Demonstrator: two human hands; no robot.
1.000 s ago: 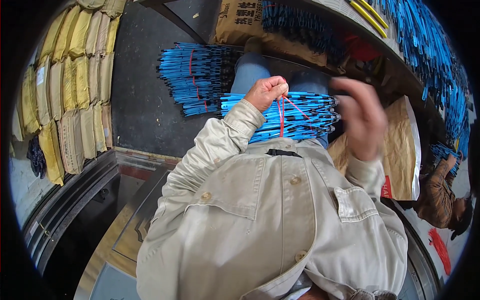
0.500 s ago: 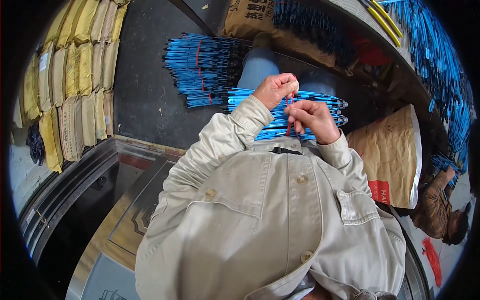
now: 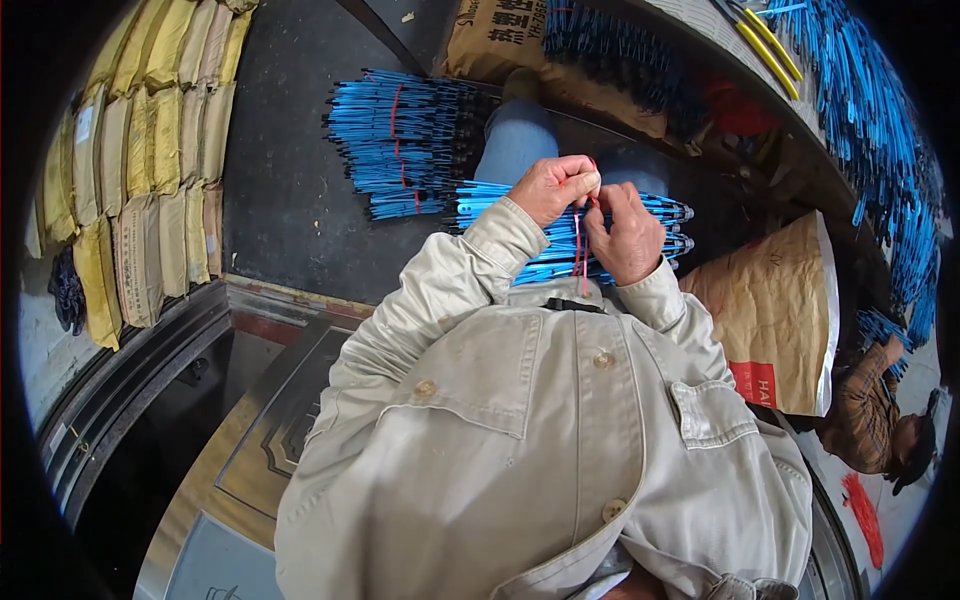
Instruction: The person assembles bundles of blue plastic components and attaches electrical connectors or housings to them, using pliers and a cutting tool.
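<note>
Across my lap lies a bundle of thin blue strips (image 3: 552, 263) with dark ends. Above it my left hand (image 3: 552, 190) is closed in a pinch on a red string (image 3: 577, 240). Close against it, my right hand (image 3: 630, 237) has thumb and fingers pressed together on the same string. The string's two tails hang down over the blue strips, between my hands and my jacket. Where the string passes around the bundle, my hands hide it.
More tied blue strips (image 3: 390, 145) lie left of my knees. Wrapped packages (image 3: 150, 140) are stacked at far left. A brown paper sack (image 3: 770, 300) stands at right, below a bench with loose strips (image 3: 870, 130) and yellow-handled pliers (image 3: 768, 50). Another person (image 3: 865, 415) works at far right.
My right hand has risen toward the left hand and turned more upright, its fingers now close beside the left. The string's tails now hang down below the hands.
</note>
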